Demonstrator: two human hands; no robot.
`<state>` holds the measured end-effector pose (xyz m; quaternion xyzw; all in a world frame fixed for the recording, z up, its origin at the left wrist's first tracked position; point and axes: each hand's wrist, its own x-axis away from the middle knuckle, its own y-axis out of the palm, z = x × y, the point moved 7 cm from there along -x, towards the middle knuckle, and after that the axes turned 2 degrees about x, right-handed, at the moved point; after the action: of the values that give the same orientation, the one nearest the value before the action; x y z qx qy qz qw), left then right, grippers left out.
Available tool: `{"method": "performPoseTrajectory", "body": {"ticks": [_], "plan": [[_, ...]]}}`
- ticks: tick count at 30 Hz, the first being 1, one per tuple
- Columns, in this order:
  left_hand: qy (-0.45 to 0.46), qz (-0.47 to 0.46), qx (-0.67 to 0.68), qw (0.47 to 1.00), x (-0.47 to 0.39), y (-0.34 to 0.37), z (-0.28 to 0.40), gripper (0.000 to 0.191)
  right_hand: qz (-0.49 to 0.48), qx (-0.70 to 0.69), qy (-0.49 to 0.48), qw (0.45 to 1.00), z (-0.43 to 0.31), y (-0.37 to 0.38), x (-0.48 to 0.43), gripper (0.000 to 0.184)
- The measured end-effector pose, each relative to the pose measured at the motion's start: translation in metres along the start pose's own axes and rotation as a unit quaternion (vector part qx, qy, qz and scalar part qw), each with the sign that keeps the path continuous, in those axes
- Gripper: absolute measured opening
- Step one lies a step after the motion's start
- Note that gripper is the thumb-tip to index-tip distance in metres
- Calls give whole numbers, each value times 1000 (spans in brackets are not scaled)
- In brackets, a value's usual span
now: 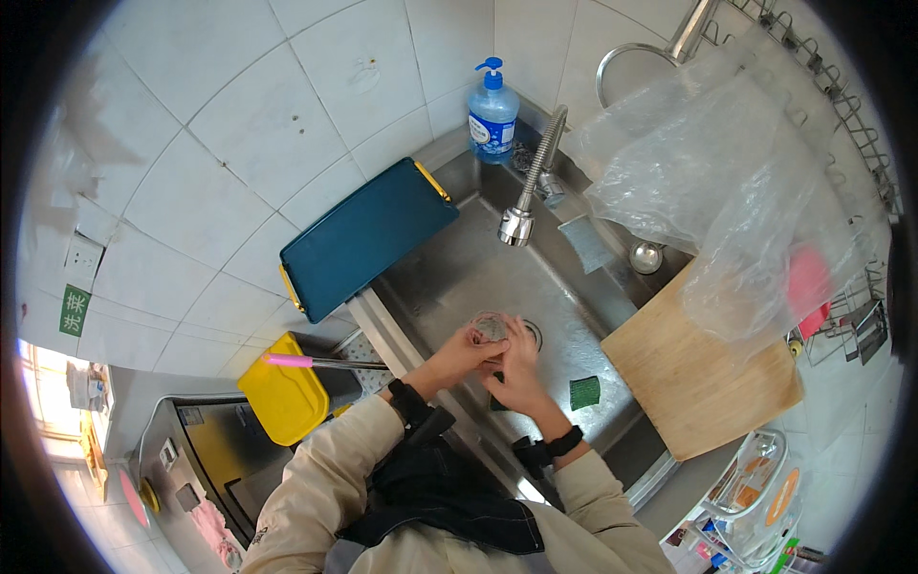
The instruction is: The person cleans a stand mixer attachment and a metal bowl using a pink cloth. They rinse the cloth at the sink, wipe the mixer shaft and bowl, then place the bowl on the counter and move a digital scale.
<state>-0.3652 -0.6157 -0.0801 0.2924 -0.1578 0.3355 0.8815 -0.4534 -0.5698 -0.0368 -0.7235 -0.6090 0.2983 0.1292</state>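
Note:
Over the stainless steel sink basin (pixel 459 269), my left hand (pixel 459 359) holds a round grey mesh-like piece (pixel 491 328); its exact kind is too small to tell. My right hand (pixel 520 377) meets the left one, its fingers against the right side of the same piece. Just beyond the right fingers, the drain (pixel 534 334) is partly covered. A green scouring pad (pixel 584 392) lies on the basin floor to the right. Part of a dark green piece (pixel 496 404) shows below my hands. Above the basin hangs the flexible spout of a metal faucet (pixel 516 224).
A teal tray (pixel 369 240) with yellow handles leans at the left rim. Behind stands a blue pump bottle (pixel 493 118). On the right are a grey sponge cloth (pixel 587 244), a ladle (pixel 645 257), a wooden cutting board (pixel 706 373) and hanging plastic bags (pixel 696 158). A pink-handled pole (pixel 315 361) crosses lower left.

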Motion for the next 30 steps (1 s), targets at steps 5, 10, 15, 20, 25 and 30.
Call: {"method": "performPoseTrajectory", "body": {"ticks": [5, 10, 15, 20, 25, 30], "plan": [[153, 59, -273, 948, -23, -27, -9, 26, -67, 120, -176, 975, -1, -17, 5, 43], [290, -52, -379, 877, -11, 12, 7, 23, -69, 250, -408, 876, -27, -10, -7, 35], [174, -70, -602, 776, -26, 10, 8, 18, -80, 399, -305, 861, -9, 11, -27, 13], [156, 89, -624, 761, -30, -17, 3, 19, -91, 402, -178, 893, 19, 38, -31, 10], [67, 63, -664, 743, -31, -10, -5, 16, -222, 306, -25, 925, 55, 49, -25, 13], [67, 41, -719, 690, -30, -3, -6, 14, -259, 234, 52, 936, 56, 43, -19, 20]]}}
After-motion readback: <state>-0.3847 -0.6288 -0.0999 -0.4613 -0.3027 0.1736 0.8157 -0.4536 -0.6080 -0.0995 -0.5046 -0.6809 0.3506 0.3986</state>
